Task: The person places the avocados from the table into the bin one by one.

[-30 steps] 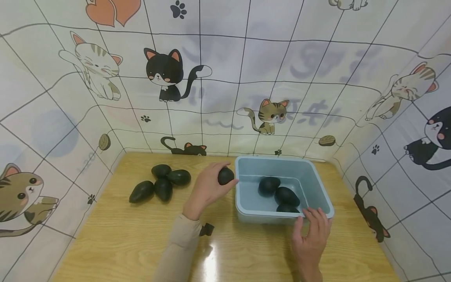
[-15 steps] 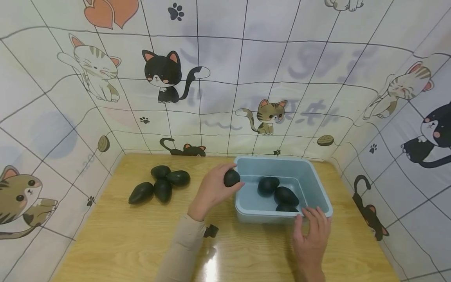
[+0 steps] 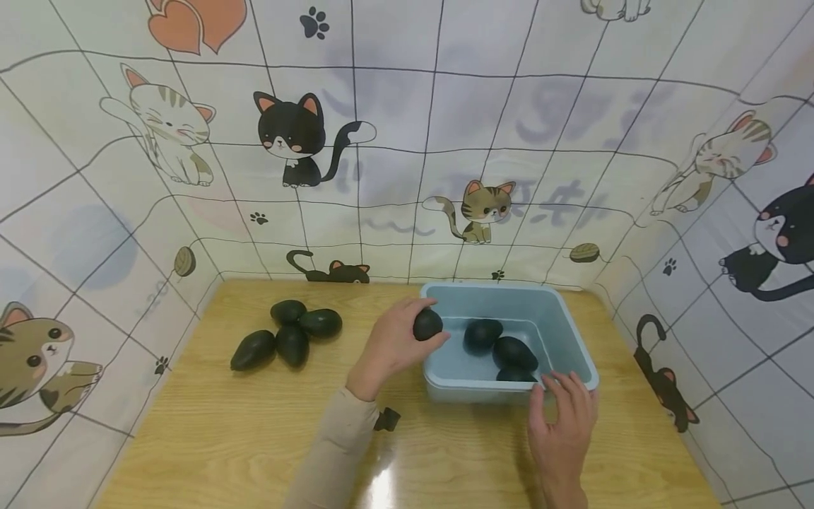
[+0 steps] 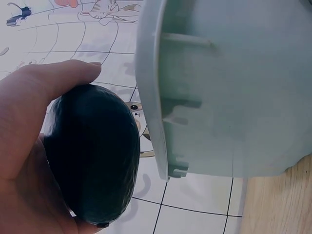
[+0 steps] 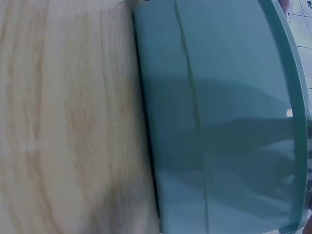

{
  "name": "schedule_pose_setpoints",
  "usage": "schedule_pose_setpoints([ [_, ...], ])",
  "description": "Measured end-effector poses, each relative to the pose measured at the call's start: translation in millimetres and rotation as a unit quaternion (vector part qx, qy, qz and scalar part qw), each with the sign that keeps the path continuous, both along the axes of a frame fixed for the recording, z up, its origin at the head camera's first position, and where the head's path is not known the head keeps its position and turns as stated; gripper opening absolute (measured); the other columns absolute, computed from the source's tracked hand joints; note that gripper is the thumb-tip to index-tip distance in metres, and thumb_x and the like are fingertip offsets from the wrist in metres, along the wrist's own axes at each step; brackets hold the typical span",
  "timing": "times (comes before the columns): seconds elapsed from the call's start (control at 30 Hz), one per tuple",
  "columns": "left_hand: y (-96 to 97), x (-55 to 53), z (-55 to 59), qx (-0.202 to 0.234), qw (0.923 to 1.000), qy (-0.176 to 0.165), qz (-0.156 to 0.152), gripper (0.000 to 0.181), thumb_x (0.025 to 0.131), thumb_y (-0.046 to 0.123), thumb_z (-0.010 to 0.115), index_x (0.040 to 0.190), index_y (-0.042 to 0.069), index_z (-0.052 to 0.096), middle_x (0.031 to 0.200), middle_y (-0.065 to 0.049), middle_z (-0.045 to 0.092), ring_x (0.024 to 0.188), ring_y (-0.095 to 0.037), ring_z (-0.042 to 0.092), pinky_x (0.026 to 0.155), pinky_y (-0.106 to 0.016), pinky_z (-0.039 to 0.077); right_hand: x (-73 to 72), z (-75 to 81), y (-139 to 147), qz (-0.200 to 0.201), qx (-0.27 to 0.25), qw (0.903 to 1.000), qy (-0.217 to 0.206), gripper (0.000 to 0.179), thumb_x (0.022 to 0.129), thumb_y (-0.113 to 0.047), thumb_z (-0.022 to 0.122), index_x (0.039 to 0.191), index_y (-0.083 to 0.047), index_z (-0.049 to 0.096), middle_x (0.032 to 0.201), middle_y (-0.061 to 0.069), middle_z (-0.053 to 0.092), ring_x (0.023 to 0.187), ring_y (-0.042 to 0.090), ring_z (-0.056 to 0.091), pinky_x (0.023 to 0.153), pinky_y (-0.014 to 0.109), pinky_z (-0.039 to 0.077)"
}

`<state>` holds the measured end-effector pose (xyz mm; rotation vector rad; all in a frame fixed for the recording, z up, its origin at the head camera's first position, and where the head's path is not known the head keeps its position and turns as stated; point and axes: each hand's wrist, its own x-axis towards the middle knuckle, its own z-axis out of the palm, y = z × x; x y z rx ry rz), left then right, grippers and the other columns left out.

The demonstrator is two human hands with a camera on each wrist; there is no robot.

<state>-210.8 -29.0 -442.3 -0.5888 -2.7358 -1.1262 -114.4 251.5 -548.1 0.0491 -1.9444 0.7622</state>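
My left hand [image 3: 396, 344] holds a dark green avocado [image 3: 428, 324] between thumb and fingers, over the left rim of a light blue plastic bin [image 3: 490, 394]. In the left wrist view the avocado [image 4: 95, 153] fills the palm, right beside the bin's outer wall [image 4: 224, 107]. Three avocados lie inside the bin, one of them an avocado [image 3: 516, 353] near the middle; the front wall partly hides another. My right hand [image 3: 562, 431] rests its fingertips on the bin's front right rim. The right wrist view shows mostly the bin's side [image 5: 219, 122].
Several more avocados [image 3: 292, 345] lie grouped on the wooden table [image 3: 242, 438] at the left. A small black patch [image 3: 387, 419] shows on the table beside the left sleeve [image 3: 337, 445]. Behind stands a wall covering [image 3: 394, 170] printed with cats.
My left hand has moved right with the avocado, from beside the bin to over its left rim. The right hand stays at the front rim.
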Motion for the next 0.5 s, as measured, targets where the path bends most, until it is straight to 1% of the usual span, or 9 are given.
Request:
schedule_pose_setpoints([
  [0.1, 2.3, -0.1, 0.9, 0.001, 1.0, 0.005, -0.005, 0.064, 0.093, 0.047, 0.079, 0.147, 0.018, 0.063, 0.145, -0.01, 0.067, 0.125, -0.03, 0.068, 0.097, -0.047, 0.06, -1.3, 4.1, 0.6, 0.005, 0.014, 0.9998, 0.015, 0.021, 0.094, -0.015, 0.076, 0.099, 0.005, 0.079, 0.112, 0.025, 0.074, 0.114, 0.052, 0.061, 0.12, 0.07, 0.031],
  [0.2, 4.2, 0.6, 1.8, 0.0, 0.9999, 0.006, -0.009, 0.063, 0.093, 0.048, 0.079, 0.146, 0.017, 0.064, 0.143, -0.011, 0.067, 0.123, -0.03, 0.068, 0.096, -0.046, 0.06, -2.6, 7.8, 1.1, 0.008, 0.029, 0.9994, 0.019, 0.026, 0.096, -0.023, 0.078, 0.095, 0.003, 0.08, 0.108, 0.024, 0.074, 0.107, 0.048, 0.062, 0.122, 0.068, 0.033],
  [0.3, 6.3, 1.7, 2.1, -0.001, 0.9999, 0.003, -0.012, 0.063, 0.094, 0.047, 0.079, 0.146, 0.017, 0.064, 0.143, -0.011, 0.067, 0.123, -0.03, 0.068, 0.096, -0.046, 0.06, -3.9, 11.3, 2.0, 0.012, 0.039, 0.9991, 0.014, 0.026, 0.095, -0.023, 0.079, 0.09, 0.003, 0.08, 0.1, 0.022, 0.073, 0.098, 0.043, 0.062, 0.124, 0.062, 0.037],
  [0.37, 8.0, 2.2, 2.3, -0.001, 0.9999, 0.002, -0.013, 0.063, 0.093, 0.047, 0.079, 0.146, 0.017, 0.064, 0.142, -0.012, 0.068, 0.121, -0.03, 0.068, 0.096, -0.046, 0.059, -4.6, 13.7, 2.6, 0.005, 0.045, 0.9989, 0.004, 0.024, 0.093, -0.02, 0.08, 0.088, 0.004, 0.08, 0.095, 0.02, 0.072, 0.094, 0.041, 0.062, 0.123, 0.055, 0.041],
  [0.43, 9.6, 2.7, 2.6, -0.002, 0.9999, 0.006, -0.015, 0.063, 0.094, 0.047, 0.078, 0.146, 0.017, 0.064, 0.139, -0.011, 0.069, 0.118, -0.029, 0.069, 0.094, -0.045, 0.059, -5.0, 15.9, 2.5, -0.009, 0.052, 0.9986, -0.004, 0.022, 0.091, -0.016, 0.081, 0.086, 0.005, 0.08, 0.092, 0.02, 0.073, 0.09, 0.04, 0.063, 0.115, 0.047, 0.047],
  [0.5, 11.3, 3.2, 3.1, -0.003, 0.9998, 0.01, -0.019, 0.063, 0.093, 0.047, 0.079, 0.146, 0.017, 0.064, 0.136, -0.01, 0.07, 0.114, -0.027, 0.069, 0.091, -0.042, 0.059, -4.7, 17.5, 1.4, -0.032, 0.06, 0.9976, -0.007, 0.021, 0.089, -0.015, 0.082, 0.085, 0.005, 0.08, 0.089, 0.019, 0.073, 0.087, 0.04, 0.064, 0.1, 0.043, 0.05],
])
